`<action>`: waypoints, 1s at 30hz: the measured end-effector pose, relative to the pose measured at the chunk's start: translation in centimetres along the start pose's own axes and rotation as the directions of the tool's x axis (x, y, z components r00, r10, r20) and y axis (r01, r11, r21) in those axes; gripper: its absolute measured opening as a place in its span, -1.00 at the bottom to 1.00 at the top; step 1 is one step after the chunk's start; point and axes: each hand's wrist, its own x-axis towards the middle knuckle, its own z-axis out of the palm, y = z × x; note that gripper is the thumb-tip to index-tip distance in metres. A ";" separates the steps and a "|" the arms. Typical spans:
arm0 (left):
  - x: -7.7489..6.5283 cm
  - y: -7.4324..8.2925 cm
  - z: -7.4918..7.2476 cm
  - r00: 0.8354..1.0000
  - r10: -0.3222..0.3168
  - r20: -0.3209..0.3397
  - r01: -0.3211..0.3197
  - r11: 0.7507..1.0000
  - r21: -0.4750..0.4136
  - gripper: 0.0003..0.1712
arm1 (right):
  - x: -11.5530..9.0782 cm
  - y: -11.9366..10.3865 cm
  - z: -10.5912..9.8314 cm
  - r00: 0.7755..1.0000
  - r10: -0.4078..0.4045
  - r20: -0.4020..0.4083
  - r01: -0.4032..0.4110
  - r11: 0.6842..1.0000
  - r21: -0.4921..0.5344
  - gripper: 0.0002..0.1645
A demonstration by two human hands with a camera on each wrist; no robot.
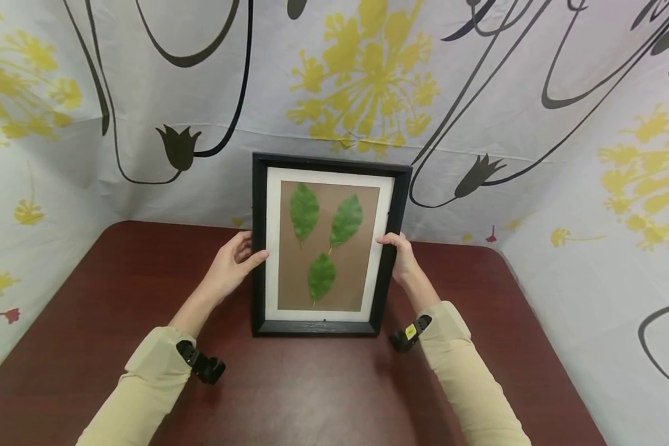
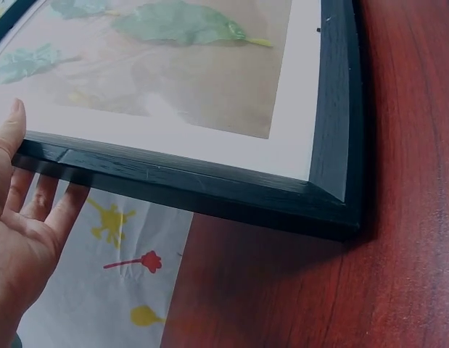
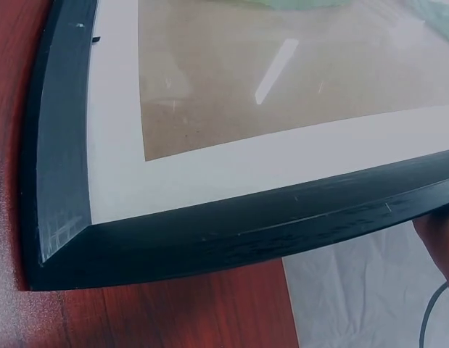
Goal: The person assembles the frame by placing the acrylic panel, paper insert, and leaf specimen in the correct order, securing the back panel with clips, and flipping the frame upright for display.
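Observation:
A black picture frame (image 1: 316, 328) with a white mat stands upright on the table, its lower edge on the wood. Behind its clear front, three green leaves (image 1: 321, 277) lie on a brown backing. My left hand (image 1: 231, 266) grips the frame's left side, thumb on the front; in the left wrist view, the fingers (image 2: 64, 210) curl behind the edge. On the opposite side my right hand (image 1: 404, 257) holds the frame, its thumb over the front edge. Only a sliver of the right hand (image 3: 442, 239) shows in the right wrist view.
The dark red wooden table (image 1: 301, 390) reaches back to a pale cloth wall (image 1: 217, 192) printed with yellow flowers and dark stems. Similar cloth hangs on the left and right sides. Each wrist wears a small black camera (image 1: 201, 362) on a strap.

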 end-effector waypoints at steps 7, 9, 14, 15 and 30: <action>-0.6 0.1 0.0 1.000 0.025 -0.009 -0.025 1.000 -0.017 -0.38 | -0.5 0.0 0.2 1.000 -0.013 0.003 0.013 1.000 0.017 -0.78; -0.8 0.1 0.0 1.000 0.028 -0.014 -0.028 0.999 -0.017 -0.39 | -0.7 0.0 0.2 1.000 -0.013 -0.004 0.013 1.000 0.021 -0.77; -1.0 0.3 -0.2 0.999 0.044 -0.025 -0.045 0.999 -0.023 -0.41 | -0.8 0.0 0.4 0.999 -0.033 0.002 0.033 0.999 0.014 -0.79; -0.9 0.3 -0.2 0.999 0.047 -0.025 -0.047 0.999 -0.027 -0.41 | -0.8 0.0 0.5 0.999 -0.035 0.005 0.035 0.999 0.011 -0.79; -0.3 0.0 -0.7 0.998 -0.041 0.038 0.043 0.998 -0.047 -0.27 | -0.4 0.2 -1.1 0.990 -0.092 0.103 0.099 0.993 -0.062 -0.73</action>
